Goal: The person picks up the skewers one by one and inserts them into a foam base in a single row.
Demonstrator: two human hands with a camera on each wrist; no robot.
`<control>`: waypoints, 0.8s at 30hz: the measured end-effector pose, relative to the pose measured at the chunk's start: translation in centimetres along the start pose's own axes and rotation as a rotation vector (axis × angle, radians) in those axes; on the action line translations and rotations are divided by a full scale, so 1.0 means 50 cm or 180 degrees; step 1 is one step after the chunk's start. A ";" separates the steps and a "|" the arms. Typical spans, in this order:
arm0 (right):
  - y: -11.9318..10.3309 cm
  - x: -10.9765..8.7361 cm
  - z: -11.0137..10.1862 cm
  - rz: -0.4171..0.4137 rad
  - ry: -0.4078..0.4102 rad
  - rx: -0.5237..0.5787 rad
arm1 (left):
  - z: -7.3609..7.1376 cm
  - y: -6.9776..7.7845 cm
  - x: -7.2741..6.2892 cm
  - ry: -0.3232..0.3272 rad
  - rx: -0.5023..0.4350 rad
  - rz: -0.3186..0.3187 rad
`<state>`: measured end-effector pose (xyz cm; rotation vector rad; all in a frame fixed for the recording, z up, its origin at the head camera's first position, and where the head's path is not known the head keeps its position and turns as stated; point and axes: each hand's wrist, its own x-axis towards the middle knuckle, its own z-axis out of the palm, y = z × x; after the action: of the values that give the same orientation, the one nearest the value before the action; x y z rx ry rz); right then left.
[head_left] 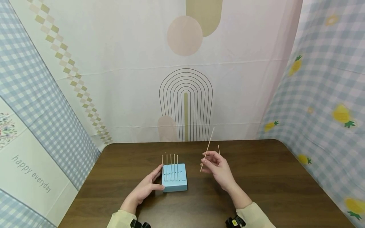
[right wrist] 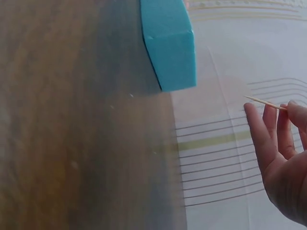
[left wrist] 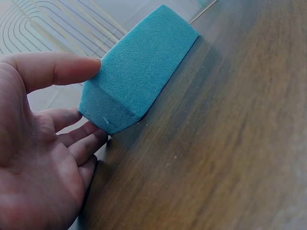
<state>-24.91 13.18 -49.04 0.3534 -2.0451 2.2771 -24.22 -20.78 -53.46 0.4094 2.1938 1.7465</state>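
Note:
A light blue foam block [head_left: 175, 188] lies on the table, with several thin wooden skewers [head_left: 174, 160] standing upright in a row in its left part. At its left end my left hand [head_left: 144, 189] holds it, the thumb at the near corner and the other fingers along the far left side. In the left wrist view the thumb and fingertips touch the edges of the block [left wrist: 139, 62]. To the right of the block, raised over the table, my right hand [head_left: 220, 172] pinches one wooden skewer [head_left: 210, 141], tilted with its upper end leaning right. Its pointed lower end [right wrist: 256, 99] shows in the right wrist view.
Behind the right hand another thin stick [head_left: 219, 149] sticks up, its lower part hidden. Small dark holes [head_left: 180, 180] mark the block's top. The brown wooden table [head_left: 194, 212] reaches back to a patterned cloth [head_left: 137, 104], with checked cloths at both sides.

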 end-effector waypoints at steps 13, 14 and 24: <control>0.021 -0.014 0.054 0.0031 -0.0228 -0.0095 | -0.002 -0.001 -0.004 -0.0026 -0.0026 -0.0021; 0.022 -0.015 0.061 0.0027 -0.0253 -0.0132 | -0.002 -0.002 -0.004 -0.0032 -0.0023 -0.0021; 0.015 -0.009 0.128 0.0115 -0.0348 -0.0141 | 0.001 0.006 0.000 -0.0028 -0.0014 -0.0001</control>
<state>-23.81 6.84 -49.26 0.4516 -2.1668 2.2766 -24.18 -20.67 -53.19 0.4147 2.1835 1.7457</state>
